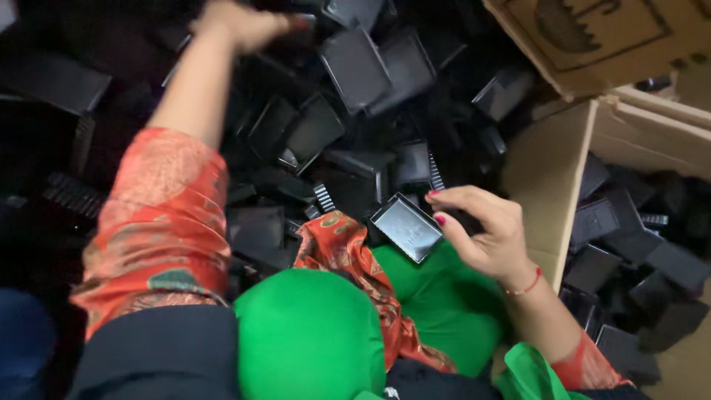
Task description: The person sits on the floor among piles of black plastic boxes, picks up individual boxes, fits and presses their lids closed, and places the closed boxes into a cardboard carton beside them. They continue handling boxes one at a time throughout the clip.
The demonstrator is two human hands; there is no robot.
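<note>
floor: hidden under heap of black plastic parts (385,67) | right: open cardboard box (544,178) | light: dim

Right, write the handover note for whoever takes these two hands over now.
Right hand: holds a black rectangular plastic tray by one edge, over the green-clad lap.
Left hand: stretched far out onto the loose pile of black trays, blurred; grip unclear.
Cardboard box to the right already holds many such trays.
Done: part of the trays are boxed. Left: the large pile in front.
</note>
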